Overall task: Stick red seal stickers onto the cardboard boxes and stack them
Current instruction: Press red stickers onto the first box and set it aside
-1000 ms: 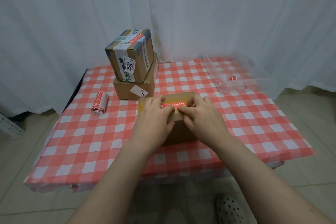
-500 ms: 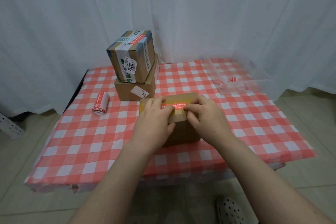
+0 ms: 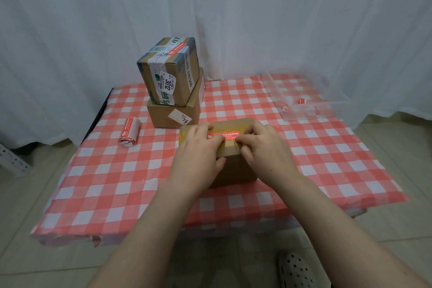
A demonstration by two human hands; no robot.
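A plain cardboard box (image 3: 233, 170) stands on the checked table in front of me. A red seal sticker (image 3: 224, 135) lies across its top. My left hand (image 3: 198, 154) rests over the box's left part, its fingertips pressing the sticker's left end and its thumb against the front face. My right hand (image 3: 264, 149) presses the sticker's right end with bent fingertips. Behind and to the left stands a stack of two boxes: a taped box (image 3: 170, 70) with a red sticker on top, on a wider brown box (image 3: 173, 114).
A roll of red stickers (image 3: 129, 132) lies on the red-checked tablecloth (image 3: 117, 182) at the left. A clear plastic container (image 3: 304, 98) with red scraps sits at the back right. White curtains hang behind the table. A spotted shoe (image 3: 294, 271) shows on the floor.
Both hands stay on the sticker on the front box. The right fingertips have shifted slightly along its right end. The box and the stack have not moved.
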